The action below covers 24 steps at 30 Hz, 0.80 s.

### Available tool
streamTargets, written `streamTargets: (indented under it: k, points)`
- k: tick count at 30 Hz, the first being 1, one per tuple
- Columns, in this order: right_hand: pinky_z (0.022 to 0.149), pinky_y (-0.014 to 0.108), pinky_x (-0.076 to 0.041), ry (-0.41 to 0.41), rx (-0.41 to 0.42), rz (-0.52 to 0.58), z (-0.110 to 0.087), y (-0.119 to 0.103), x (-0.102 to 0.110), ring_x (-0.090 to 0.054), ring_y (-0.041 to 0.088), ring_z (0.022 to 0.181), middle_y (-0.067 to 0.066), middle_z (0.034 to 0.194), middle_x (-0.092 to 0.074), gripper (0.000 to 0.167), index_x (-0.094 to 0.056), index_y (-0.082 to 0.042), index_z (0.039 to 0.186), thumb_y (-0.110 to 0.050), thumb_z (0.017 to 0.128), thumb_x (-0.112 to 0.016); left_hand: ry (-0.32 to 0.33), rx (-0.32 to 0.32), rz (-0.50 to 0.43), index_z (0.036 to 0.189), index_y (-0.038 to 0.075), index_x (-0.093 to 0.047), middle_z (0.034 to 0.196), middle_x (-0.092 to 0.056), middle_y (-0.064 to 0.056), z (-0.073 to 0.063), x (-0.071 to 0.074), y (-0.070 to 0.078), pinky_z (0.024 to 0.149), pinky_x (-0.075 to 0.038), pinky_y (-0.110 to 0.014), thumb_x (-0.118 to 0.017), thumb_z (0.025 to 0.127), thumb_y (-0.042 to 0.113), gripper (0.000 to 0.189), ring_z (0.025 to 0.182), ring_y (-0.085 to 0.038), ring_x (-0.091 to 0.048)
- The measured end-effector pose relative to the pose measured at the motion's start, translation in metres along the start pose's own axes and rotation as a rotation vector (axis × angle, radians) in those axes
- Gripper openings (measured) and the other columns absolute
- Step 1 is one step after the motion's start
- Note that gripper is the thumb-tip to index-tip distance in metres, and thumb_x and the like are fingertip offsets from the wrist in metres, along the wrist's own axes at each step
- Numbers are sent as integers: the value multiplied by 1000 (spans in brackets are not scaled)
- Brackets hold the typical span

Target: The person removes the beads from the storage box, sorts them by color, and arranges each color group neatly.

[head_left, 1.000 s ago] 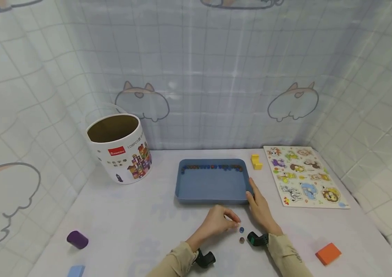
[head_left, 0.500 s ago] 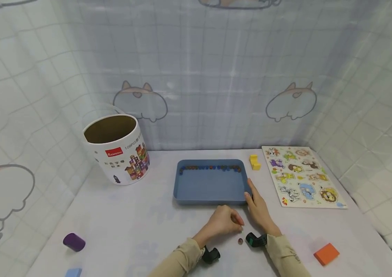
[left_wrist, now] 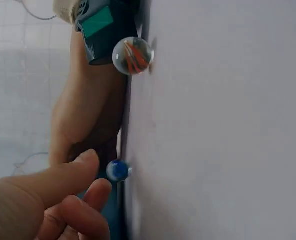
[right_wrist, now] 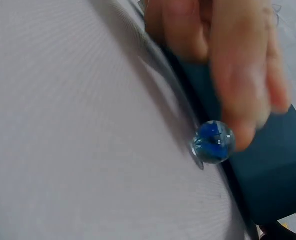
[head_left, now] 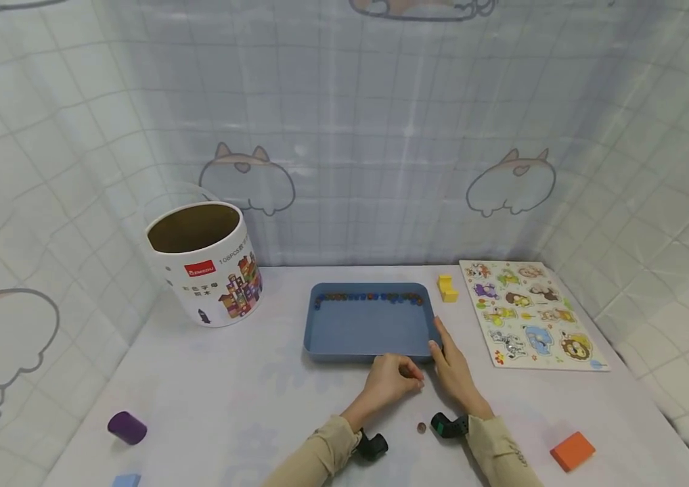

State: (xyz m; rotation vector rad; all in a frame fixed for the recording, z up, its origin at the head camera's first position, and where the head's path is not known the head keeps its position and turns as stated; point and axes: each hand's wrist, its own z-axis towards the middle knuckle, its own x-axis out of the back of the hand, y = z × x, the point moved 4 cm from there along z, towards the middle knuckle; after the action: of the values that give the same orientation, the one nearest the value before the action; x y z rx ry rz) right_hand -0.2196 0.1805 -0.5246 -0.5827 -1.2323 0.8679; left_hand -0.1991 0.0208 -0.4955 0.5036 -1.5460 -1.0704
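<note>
My left hand [head_left: 390, 379] pinches a clear marble [right_wrist: 213, 142] with blue swirls at its fingertips, just in front of the blue tray [head_left: 369, 355]. In the left wrist view this marble [left_wrist: 119, 170] lies at the thumb and index tips, low over the table. My right hand [head_left: 457, 368] rests against the tray's near right corner, fingers fairly straight along the side and thumb at the rim. A clear marble with orange and dark swirls [left_wrist: 133, 56] sits on the table by the right wrist camera. Several small marbles [head_left: 353, 297] line the tray's far edge.
At the back left stands a white bucket [head_left: 223, 291]. A yellow block [head_left: 447, 289] and an animal puzzle board [head_left: 533, 314] are right of the tray. An orange block [head_left: 572, 452], purple cylinder [head_left: 128, 427] and light blue block [head_left: 126, 480] lie nearer.
The left hand went over the blue marble, which no longer shows on its spot on the table, then moved back toward the tray. The right hand stays at the tray corner.
</note>
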Motion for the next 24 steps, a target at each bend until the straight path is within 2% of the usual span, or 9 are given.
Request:
streamTargets:
  k: [3, 5, 8, 11, 16, 22, 24]
  points:
    - [113, 51, -22, -6, 4, -2, -1, 0, -2, -26, 39, 145, 19, 159, -25, 56, -21, -6, 154, -28, 106, -38, -42, 6, 31, 78, 19, -76, 81, -74, 7, -11, 6, 3, 58, -41, -18, -82, 77, 17, 7, 65, 3, -54]
    - [113, 53, -22, -5, 7, 2, -1, 0, -2, -27, 40, 145, 19, 158, -25, 56, -21, -5, 154, -27, 106, -38, -109, 0, 59, 78, 19, -76, 81, -74, 9, -20, 7, 7, 59, -42, -19, -83, 76, 19, 8, 66, 1, -55]
    - [113, 56, -23, 4, 11, 2, 0, -1, 0, -27, 41, 144, 20, 158, -25, 55, -21, -5, 154, -27, 106, -38, -213, -31, 133, 79, 20, -76, 77, -72, 13, -33, 2, 13, 65, -44, -17, -86, 72, 22, 13, 70, 3, -57]
    - [113, 56, -23, 6, 10, -5, 2, -1, 1, -27, 41, 144, 20, 158, -25, 55, -21, -5, 154, -27, 106, -37, -254, -69, 212, 78, 22, -76, 74, -70, 16, -40, -5, 17, 63, -43, -16, -89, 68, 21, 16, 67, 6, -55]
    - [113, 52, -21, -17, -2, 13, 0, -1, 1, -25, 39, 146, 19, 159, -24, 56, -20, -6, 155, -28, 106, -37, -232, -87, 242, 73, 22, -75, 67, -68, 16, -42, -10, 18, 58, -41, -15, -87, 67, 15, 15, 62, 8, -52]
    - [112, 52, -22, -10, 8, 5, -1, 1, 1, -25, 38, 146, 18, 160, -23, 55, -19, -7, 155, -28, 107, -36, -112, -45, 204, 71, 23, -73, 69, -69, 16, -27, -7, 15, 59, -42, -17, -85, 70, 15, 15, 62, 6, -54]
    - [112, 53, -22, -7, 9, 6, -1, 1, 1, -25, 39, 146, 18, 159, -24, 55, -20, -7, 155, -27, 107, -37, -91, -40, 200, 71, 23, -73, 71, -69, 15, -23, -7, 16, 59, -42, -18, -85, 71, 17, 14, 63, 6, -55]
